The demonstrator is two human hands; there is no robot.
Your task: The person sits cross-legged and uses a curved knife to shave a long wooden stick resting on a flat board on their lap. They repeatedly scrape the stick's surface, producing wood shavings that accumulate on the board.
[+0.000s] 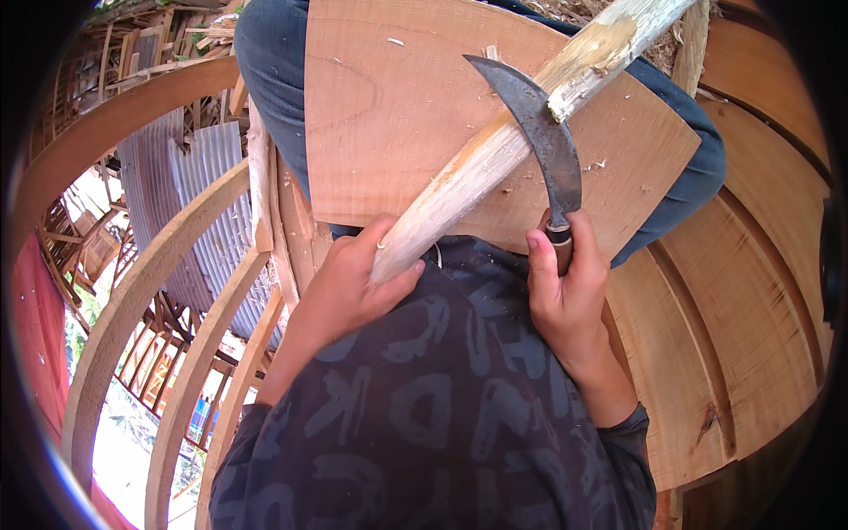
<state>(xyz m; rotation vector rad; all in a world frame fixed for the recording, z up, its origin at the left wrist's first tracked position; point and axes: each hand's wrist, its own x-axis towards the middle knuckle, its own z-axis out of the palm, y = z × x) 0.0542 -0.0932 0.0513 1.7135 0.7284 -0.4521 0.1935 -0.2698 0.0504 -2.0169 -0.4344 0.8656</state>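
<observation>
My left hand (358, 276) is closed around the near end of a long, pale, peeled wooden pole (459, 187). The pole slants up and to the right, across a flat wooden board (380, 115) that lies over my legs. My right hand (570, 296) grips the short brown handle of a sickle (558, 163). Its dark curved blade crosses over the pole, with the tip pointing to the upper left. At the blade's inner side, a curled shaving (556, 108) clings to the pole. Small wood chips are scattered on the board.
Curved wooden ribs (212, 203) rise on my left, with corrugated metal sheets (208, 203) and stacked timber beyond them. Wide curved planks with raised strips (680, 300) line my right side. Wood shavings (548, 11) lie in front, past the board.
</observation>
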